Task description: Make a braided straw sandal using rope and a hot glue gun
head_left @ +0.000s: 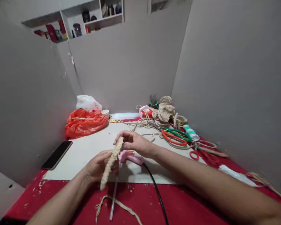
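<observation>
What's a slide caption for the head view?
Left hand and right hand hold a tan rope piece near a pink glue gun.

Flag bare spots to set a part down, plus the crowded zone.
Free: white board between phone, orange-red bag and left hand; red surface between black cable and right forearm. Crowded: far right, with rope coils, orange handle and white-green cylinder.

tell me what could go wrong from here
The pink glue gun lies close to the right hand and braided strip; if hot (can't tell), it might burn or scorch. Its black cord runs toward the person and could snag, dragging the gun. The loose strand crossing the clear stick might tangle.
</observation>
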`<state>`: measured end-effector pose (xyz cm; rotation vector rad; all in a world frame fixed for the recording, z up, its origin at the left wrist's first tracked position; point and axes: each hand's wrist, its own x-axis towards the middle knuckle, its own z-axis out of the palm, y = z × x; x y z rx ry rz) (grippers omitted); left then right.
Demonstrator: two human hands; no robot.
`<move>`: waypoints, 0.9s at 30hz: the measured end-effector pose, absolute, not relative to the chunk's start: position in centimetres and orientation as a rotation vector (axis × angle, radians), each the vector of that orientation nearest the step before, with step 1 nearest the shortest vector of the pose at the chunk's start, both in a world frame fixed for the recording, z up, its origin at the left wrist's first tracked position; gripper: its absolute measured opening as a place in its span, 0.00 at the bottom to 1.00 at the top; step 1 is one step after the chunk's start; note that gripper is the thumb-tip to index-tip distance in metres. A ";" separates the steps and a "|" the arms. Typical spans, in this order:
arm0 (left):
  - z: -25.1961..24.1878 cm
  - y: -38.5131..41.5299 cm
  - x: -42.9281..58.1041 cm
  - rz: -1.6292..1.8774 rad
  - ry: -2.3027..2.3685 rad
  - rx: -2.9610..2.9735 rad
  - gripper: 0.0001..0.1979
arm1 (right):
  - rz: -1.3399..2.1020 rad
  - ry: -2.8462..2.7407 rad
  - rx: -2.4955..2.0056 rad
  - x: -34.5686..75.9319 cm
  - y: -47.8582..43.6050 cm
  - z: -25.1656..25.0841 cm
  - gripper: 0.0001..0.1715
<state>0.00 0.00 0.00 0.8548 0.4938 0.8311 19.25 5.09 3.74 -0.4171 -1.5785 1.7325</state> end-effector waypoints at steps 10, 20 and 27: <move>1.4 2.3 -1.9 1.110 0.688 0.659 0.26 | 1.571 -1.087 -0.685 19.4 6.7 2.7 0.27; 1.4 2.1 -1.6 1.381 0.903 0.910 0.12 | 1.651 -1.097 -0.727 18.4 5.0 1.5 0.27; 1.6 2.5 -2.3 1.458 0.914 0.957 0.16 | 1.208 -1.468 -0.876 19.8 5.6 3.2 0.28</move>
